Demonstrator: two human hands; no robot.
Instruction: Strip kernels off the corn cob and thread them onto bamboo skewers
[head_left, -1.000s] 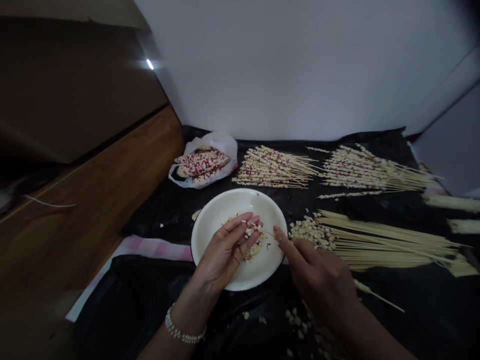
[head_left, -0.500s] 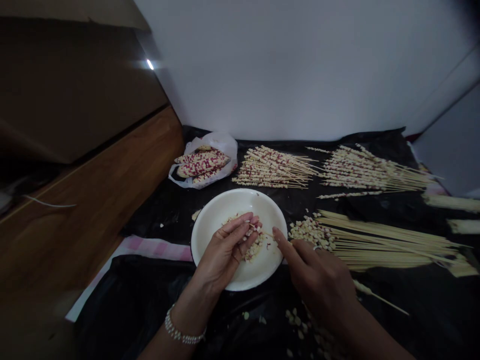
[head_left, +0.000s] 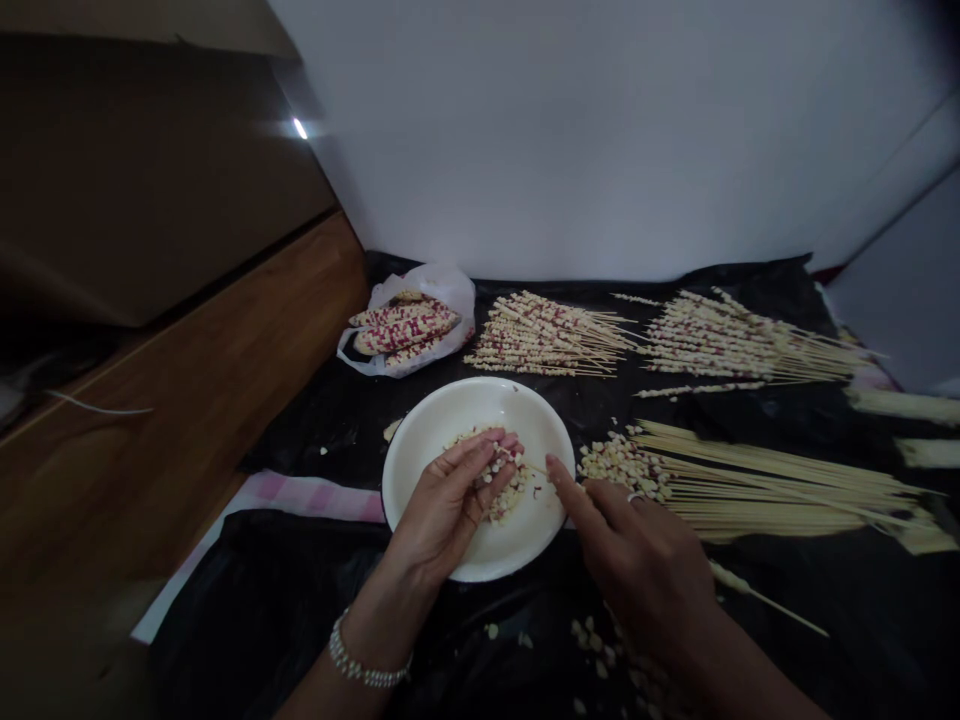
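Note:
Over a white bowl (head_left: 420, 420), my left hand (head_left: 450, 490) is cupped, its thumb and fingers closed on some corn kernels (head_left: 504, 460). My right hand (head_left: 637, 550), wearing a ring, grips a thin wooden skewer (head_left: 534, 467) at the bowl's right rim. The skewer's tip reaches into the kernels at my left fingers. More loose kernels lie in the bowl beneath my left hand, partly hidden by it. Just right of the bowl is a heap of cream and dark red kernels (head_left: 622, 465), touching the ends of a bundle of bare skewers (head_left: 780, 490).
Corn cobs (head_left: 405, 328) lie in a white plastic bag (head_left: 450, 285) behind the bowl. Two piles of kernel-threaded skewers (head_left: 551, 335) (head_left: 712, 340) rest at the back on black plastic sheeting (head_left: 300, 580). A wooden board (head_left: 225, 380) borders the left; bare cobs (head_left: 904, 405) lie far right.
Almost nothing differs. The fingers of my left hand have shifted slightly at the skewer's tip, and the skewer lying beyond my right forearm has moved a little.

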